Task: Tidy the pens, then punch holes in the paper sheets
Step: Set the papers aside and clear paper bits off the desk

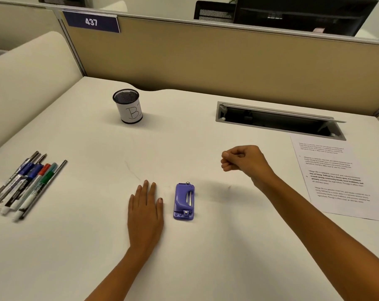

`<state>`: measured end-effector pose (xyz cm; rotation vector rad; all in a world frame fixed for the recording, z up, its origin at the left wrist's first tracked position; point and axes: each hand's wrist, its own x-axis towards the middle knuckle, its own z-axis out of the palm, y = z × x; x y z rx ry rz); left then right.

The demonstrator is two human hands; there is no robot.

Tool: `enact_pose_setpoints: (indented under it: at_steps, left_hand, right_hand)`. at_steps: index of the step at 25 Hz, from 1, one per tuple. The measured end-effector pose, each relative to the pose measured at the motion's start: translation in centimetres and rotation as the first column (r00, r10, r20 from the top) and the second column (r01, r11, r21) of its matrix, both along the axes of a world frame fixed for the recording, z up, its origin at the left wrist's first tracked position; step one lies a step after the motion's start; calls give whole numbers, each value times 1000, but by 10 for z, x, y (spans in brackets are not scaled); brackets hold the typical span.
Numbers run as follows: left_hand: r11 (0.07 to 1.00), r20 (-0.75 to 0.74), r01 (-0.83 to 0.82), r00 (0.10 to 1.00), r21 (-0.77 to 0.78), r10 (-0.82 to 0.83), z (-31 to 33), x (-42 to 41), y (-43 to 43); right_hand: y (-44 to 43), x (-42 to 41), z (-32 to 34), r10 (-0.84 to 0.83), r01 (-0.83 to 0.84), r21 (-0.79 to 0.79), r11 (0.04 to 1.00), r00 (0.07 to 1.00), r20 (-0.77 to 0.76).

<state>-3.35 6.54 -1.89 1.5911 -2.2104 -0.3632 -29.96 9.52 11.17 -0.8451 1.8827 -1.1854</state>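
Several pens and markers (pixel 25 183) lie side by side at the left of the white desk (pixel 93 246). A black mesh pen cup (pixel 128 108) with a paper label marked "B" stands upright at the back centre, with nothing in it that I can see. A small purple hole punch (pixel 183 200) lies near the middle front. Printed paper sheets (pixel 334 177) lie flat at the right. My left hand (pixel 145 213) rests palm down just left of the punch, holding nothing. My right hand (pixel 242 158) hovers as a closed fist between the punch and the paper.
An open grey cable tray slot (pixel 277 120) is sunk into the desk at the back right. A tan partition (pixel 206 59) with a "437" sign (pixel 90 22) runs along the far edge. A cream panel (pixel 30 74) borders the left.
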Motion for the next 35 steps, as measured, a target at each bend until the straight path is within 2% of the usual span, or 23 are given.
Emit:
enact_pose_setpoints:
  at_steps: [3, 6, 8, 11, 13, 16, 23, 31, 35]
  left_hand:
    - [993, -80, 108, 991, 46, -104, 2, 15, -12]
    - [991, -122, 125, 985, 38, -120, 7, 42, -53]
    - [996, -107, 90, 990, 19, -88, 8, 57, -85]
    - [994, -33, 110, 993, 15, -110, 10, 59, -124]
    - [997, 23, 71, 997, 19, -72, 2, 103, -191]
    - [992, 113, 119, 987, -34, -114, -3, 105, -185]
    - [993, 104, 101, 990, -55, -95, -8, 104, -181]
    - [994, 101, 97, 991, -56, -91, -9, 104, -182]
    - [994, 104, 92, 991, -57, -85, -9, 105, -183]
  right_hand:
    - [-46, 28, 11, 32, -33, -23, 999, 999, -37]
    - [-99, 57, 20, 106, -107, -44, 993, 994, -41]
    - [-136, 76, 28, 149, -154, -67, 986, 986, -68]
    - [-180, 86, 45, 148, -167, -72, 983, 966, -211]
    - [-266, 138, 58, 151, -192, -105, 976, 939, -309]
    - [-306, 146, 67, 127, -212, -116, 970, 858, -498]
    - [-390, 154, 56, 157, -267, -24, 963, 637, -754]
    - [-418, 147, 46, 261, -260, 147, 954, 488, -833]
    - [-420, 149, 48, 286, -264, 178, 948, 462, -840]
